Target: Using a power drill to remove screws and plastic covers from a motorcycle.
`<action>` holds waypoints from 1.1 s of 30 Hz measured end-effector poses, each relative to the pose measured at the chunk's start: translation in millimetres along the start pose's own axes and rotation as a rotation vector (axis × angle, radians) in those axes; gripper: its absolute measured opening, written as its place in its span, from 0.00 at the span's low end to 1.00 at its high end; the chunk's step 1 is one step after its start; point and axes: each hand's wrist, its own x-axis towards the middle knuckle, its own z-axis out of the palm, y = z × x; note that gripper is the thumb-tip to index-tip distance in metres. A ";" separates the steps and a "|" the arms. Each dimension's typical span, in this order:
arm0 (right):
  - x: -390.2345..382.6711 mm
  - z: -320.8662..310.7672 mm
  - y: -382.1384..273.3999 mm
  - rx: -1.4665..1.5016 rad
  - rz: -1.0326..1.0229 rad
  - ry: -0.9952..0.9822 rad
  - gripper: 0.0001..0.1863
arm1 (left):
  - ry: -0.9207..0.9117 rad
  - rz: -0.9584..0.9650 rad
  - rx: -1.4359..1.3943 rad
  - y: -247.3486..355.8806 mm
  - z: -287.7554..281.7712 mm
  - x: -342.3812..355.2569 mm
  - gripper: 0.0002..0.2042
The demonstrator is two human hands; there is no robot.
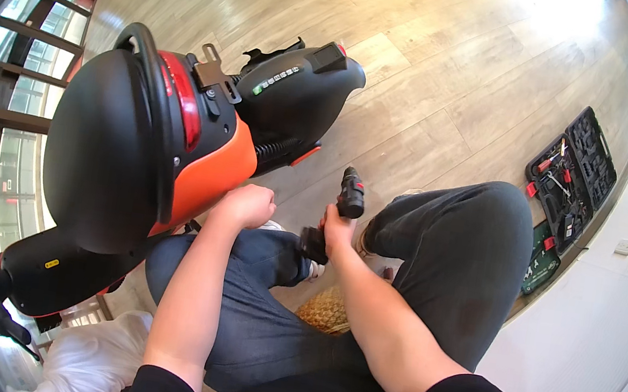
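My right hand (337, 231) grips a black cordless drill (349, 201) by its handle, with the drill's nose pointing away from me. My left hand (247, 204) is curled beside the orange lower panel (219, 159) of a black and orange scooter (109, 143); whatever its fingers hold, if anything, is hidden. The scooter's rear has a red tail light (186, 106), a black curved rail and a metal bracket (208, 73) with slots. A black padded seat or body section (305, 90) with a small green mark on it lies beyond the bracket.
An open black toolbox (591, 163) with tools and a green case (536, 271) lie on the wooden floor (445, 62) at right, along a white wall (599, 340). A woven item (322, 309) sits between my legs. A white bag-like bundle (90, 357) is at lower left, windows at far left.
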 end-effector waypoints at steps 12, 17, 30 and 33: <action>15.5 -21.1 -22.4 -1.827 -0.945 -0.446 0.16 | -0.017 0.006 -0.093 4.5 -23.4 -24.6 0.16; 60.6 -10.7 -77.1 -2.110 -1.319 -0.701 0.15 | -0.087 -0.004 -0.080 3.3 -19.6 -30.3 0.16; 67.3 -30.2 -69.8 -2.106 -1.326 -0.595 0.18 | -0.127 -0.034 -0.127 -0.7 -21.5 -30.0 0.18; 68.1 -27.3 -63.5 -2.085 -1.354 -0.587 0.19 | -0.126 -0.034 -0.128 -3.4 -16.8 -26.7 0.17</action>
